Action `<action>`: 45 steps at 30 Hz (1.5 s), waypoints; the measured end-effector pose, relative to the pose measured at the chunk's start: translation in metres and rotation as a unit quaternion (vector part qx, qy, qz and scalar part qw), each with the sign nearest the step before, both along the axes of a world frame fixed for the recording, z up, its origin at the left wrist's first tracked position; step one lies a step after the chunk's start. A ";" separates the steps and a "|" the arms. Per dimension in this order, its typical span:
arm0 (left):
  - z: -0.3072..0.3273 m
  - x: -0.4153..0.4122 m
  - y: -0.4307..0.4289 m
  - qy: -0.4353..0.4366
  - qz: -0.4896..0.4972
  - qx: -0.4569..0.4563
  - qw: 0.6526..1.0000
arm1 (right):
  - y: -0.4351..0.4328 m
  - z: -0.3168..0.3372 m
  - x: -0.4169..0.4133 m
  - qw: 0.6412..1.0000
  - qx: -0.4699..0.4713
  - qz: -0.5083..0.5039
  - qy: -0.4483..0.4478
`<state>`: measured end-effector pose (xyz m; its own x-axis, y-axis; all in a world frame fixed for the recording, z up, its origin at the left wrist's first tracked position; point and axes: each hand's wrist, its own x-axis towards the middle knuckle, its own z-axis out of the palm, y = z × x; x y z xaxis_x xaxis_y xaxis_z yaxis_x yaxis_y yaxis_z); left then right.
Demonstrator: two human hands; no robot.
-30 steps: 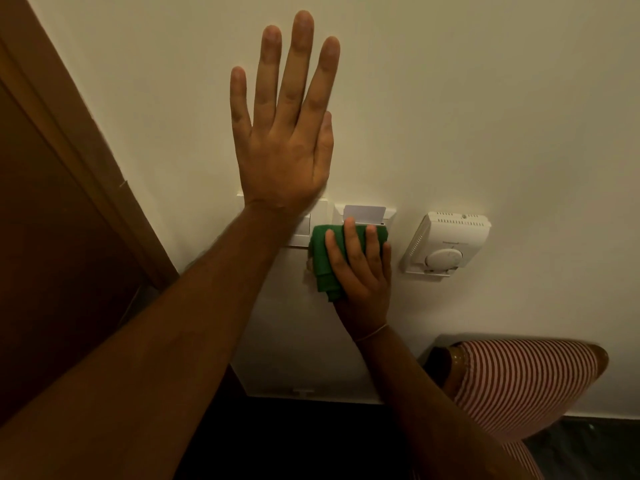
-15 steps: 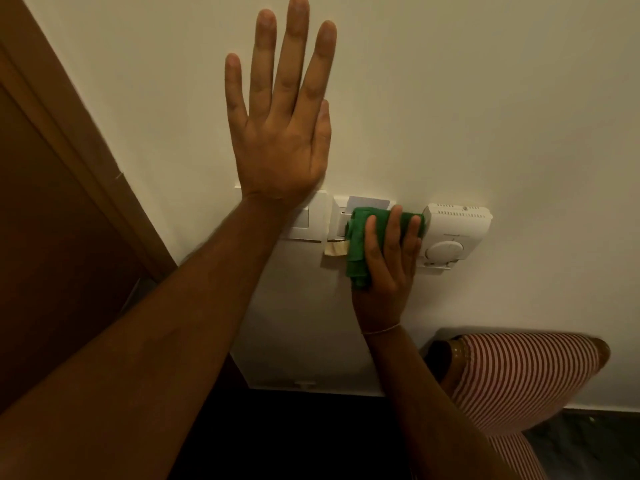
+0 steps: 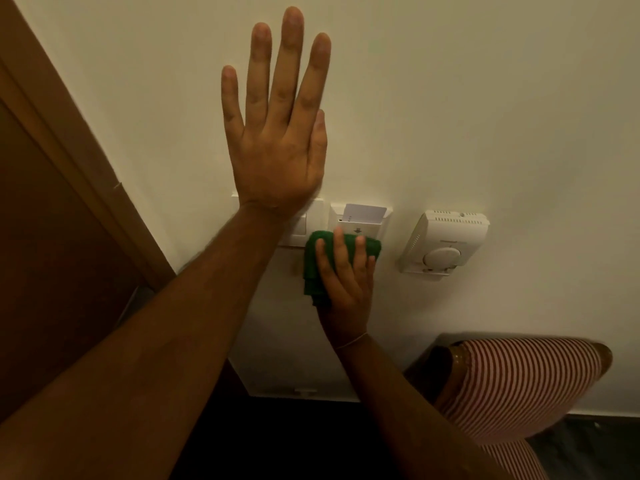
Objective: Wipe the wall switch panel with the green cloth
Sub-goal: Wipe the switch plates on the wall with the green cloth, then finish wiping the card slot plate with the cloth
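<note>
The white wall switch panel point(image 3: 316, 220) sits low on the cream wall, with a key-card slot holding a pale card point(image 3: 363, 213) at its right end. My right hand point(image 3: 346, 282) presses the folded green cloth point(image 3: 313, 268) flat against the panel's lower edge, under the card slot. My left hand point(image 3: 277, 133) lies flat on the wall above the panel, fingers spread; its wrist hides the panel's left part.
A white thermostat point(image 3: 445, 242) with a round dial is mounted right of the panel. A brown wooden door frame point(image 3: 86, 161) runs along the left. A leg in red-and-white striped fabric point(image 3: 519, 386) is bent at lower right, close to the wall.
My right hand slid the green cloth right toward the thermostat, then back left and slightly down under the card slot. My left hand stayed flat on the wall.
</note>
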<state>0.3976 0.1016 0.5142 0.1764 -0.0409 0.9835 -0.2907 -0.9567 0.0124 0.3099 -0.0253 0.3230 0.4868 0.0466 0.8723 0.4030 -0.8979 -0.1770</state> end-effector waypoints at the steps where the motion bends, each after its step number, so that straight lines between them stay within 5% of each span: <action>1: 0.000 0.000 0.001 0.000 0.000 0.000 1.000 | 0.006 0.000 0.001 1.000 -0.003 0.002 0.005; 12: 0.008 -0.016 0.000 0.047 0.014 0.022 0.999 | -0.019 0.034 -0.032 0.993 -0.035 0.086 0.068; 18: 0.022 -0.041 0.003 0.114 -0.007 0.021 0.993 | -0.051 0.166 -0.043 0.996 0.025 0.076 -0.029; 27: 0.058 -0.082 0.000 0.137 -0.019 -0.029 0.990 | -0.104 0.325 -0.036 0.988 -0.044 0.035 -0.146; 34: 0.027 -0.121 -0.043 0.196 -0.060 -0.004 0.979 | -0.116 0.253 -0.060 0.997 -0.057 0.035 -0.049; 45: -0.187 -0.216 -0.104 0.447 -0.099 0.074 0.886 | -0.166 -0.004 -0.166 0.958 -0.080 0.064 0.269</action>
